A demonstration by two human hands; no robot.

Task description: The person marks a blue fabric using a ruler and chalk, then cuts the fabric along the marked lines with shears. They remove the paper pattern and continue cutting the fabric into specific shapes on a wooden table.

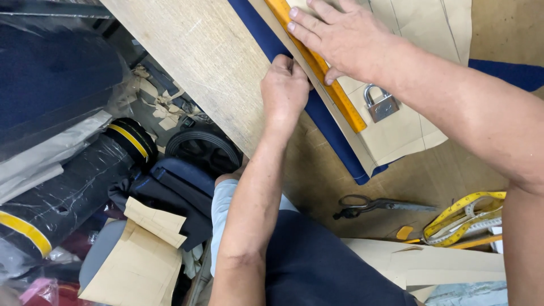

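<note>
Orange and long, the ruler (317, 65) lies diagonally on the brown paper pattern (408, 34), its long axis running from the top of the view down toward the grey padlock (381, 103). Your right hand (340, 37) lies flat and spread on the upper part of the ruler and presses it down; the fingers are extended, they grip nothing. Your left hand (285, 88) is closed into a loose fist just beside the ruler's edge, on the side of the navy fabric (326, 122). The fingers seem to pinch something small there, but I cannot tell what it is, because the knuckles hide it. So the ruler's edge is directly next to your left hand, and this hand is nearer to the lower half of the ruler than the right one.

The padlock sits on the pattern near the lower end of the ruler, as a weight. Pattern and fabric lie on a wooden table (198, 51). Nearer to you on the table are black scissors (377, 205), a yellow measuring tape (464, 218) and more paper pieces (442, 263). On the floor at the left side you see rolls of dark fabric in plastic (62, 198) and paper scraps (141, 255).
</note>
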